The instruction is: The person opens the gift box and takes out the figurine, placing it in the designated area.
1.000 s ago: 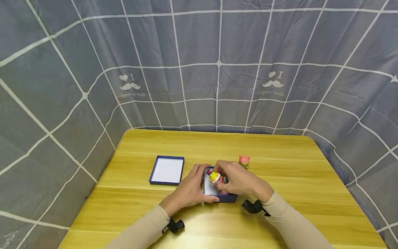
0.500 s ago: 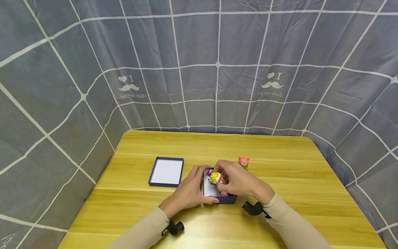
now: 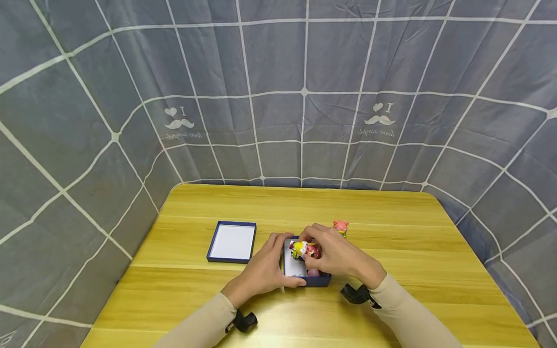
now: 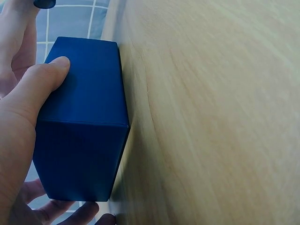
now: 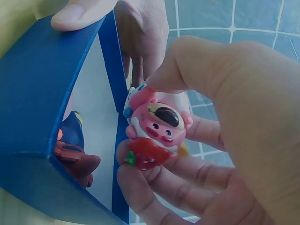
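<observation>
A deep blue box (image 3: 319, 281) with a white inside stands on the table. My left hand (image 3: 266, 266) grips it, the thumb on the near wall and the fingers at the far side. Over the open top, my right hand (image 3: 334, 249) pinches a small pink bear figurine (image 5: 161, 124) with a red strawberry. Yellow and white parts show beside the bear in the head view; whether they belong to a second figurine I cannot tell. Inside the box, a dark blue figure (image 5: 72, 133) and a reddish-brown piece (image 5: 77, 157) are partly hidden by the wall.
A shallow blue lid (image 3: 232, 241) with a white inside lies left of the box. Beyond my right hand stands another pink figurine (image 3: 341, 226), partly covered by the hand. The wooden table (image 3: 391, 217) ends at a grey checked curtain (image 3: 278, 116).
The figurine has turned in my right hand, and more of its pink side shows now. My left hand keeps its grip on the box.
</observation>
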The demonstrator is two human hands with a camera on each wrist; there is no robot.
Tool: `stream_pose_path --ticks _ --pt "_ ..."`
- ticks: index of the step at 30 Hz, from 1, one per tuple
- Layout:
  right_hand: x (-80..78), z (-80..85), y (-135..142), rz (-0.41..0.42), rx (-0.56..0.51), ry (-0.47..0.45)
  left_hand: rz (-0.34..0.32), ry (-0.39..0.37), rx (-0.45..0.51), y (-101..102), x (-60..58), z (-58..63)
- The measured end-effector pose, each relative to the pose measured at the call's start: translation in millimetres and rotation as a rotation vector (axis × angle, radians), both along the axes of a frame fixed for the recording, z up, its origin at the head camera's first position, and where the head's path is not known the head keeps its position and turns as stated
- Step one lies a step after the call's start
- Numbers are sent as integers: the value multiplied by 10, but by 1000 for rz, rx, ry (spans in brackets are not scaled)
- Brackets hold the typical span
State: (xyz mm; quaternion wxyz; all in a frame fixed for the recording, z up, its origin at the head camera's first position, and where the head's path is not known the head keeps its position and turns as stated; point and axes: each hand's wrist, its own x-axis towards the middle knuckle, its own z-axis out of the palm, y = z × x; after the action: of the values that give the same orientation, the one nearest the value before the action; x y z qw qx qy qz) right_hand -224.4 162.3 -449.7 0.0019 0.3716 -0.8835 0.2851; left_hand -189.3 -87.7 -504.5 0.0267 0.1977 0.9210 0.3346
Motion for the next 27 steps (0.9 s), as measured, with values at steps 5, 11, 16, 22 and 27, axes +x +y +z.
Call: stream_pose_path --ticks 5,11,16,22,27 --pt "24 0 20 -8 0 5 -4 10 -1 6 1 -15" --pt "28 0 36 -1 -18 14 4 -6 0 7 15 -19" --pt "26 2 52 3 -18 17 12 -10 -3 4 14 -36" --pt "29 21 77 -13 3 23 11 -5 -7 4 5 -49" --pt "40 35 108 -23 14 24 6 -4 -8 9 3 -44"
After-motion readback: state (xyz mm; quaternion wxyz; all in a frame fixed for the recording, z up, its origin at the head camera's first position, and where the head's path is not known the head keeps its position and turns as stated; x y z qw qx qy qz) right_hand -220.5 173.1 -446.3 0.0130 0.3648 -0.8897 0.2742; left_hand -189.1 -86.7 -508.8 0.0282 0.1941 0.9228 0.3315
